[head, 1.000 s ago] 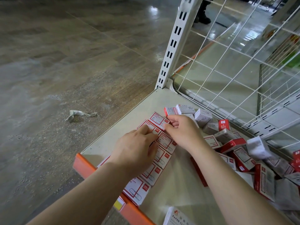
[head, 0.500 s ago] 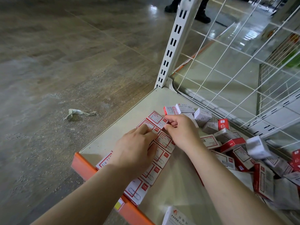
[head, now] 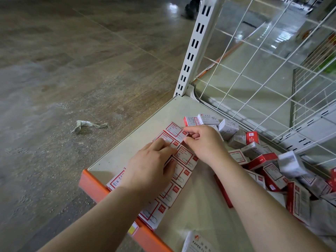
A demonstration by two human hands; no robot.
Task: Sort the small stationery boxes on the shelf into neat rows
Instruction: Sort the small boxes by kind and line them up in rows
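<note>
— Where do we stand with the small boxes?

— We see a row of flat red-and-white boxes (head: 179,171) lying face up on the beige shelf (head: 127,153), running from the orange front edge (head: 94,186) back toward the white slotted upright (head: 195,50). A loose heap of boxes (head: 269,160) lies tumbled to the right of it, along the wire grid (head: 272,57).

— And our hands?

— Our left hand (head: 149,170) rests flat on the row, fingers straight and close together, the fingertips pressing the second box from the far end (head: 166,138). Our right hand (head: 205,142) sits just beyond it with fingers curled; thumb and forefinger seem to pinch the corner of the farthest box in the row (head: 175,130), though the grip is partly hidden, so we cannot be certain.

— Anything else around?

— A crumpled scrap of paper (head: 87,124) lies on the wood-look floor (head: 72,60), well apart from the shelf, and a white paper-clip box (head: 198,242) pokes in at the bottom edge.
</note>
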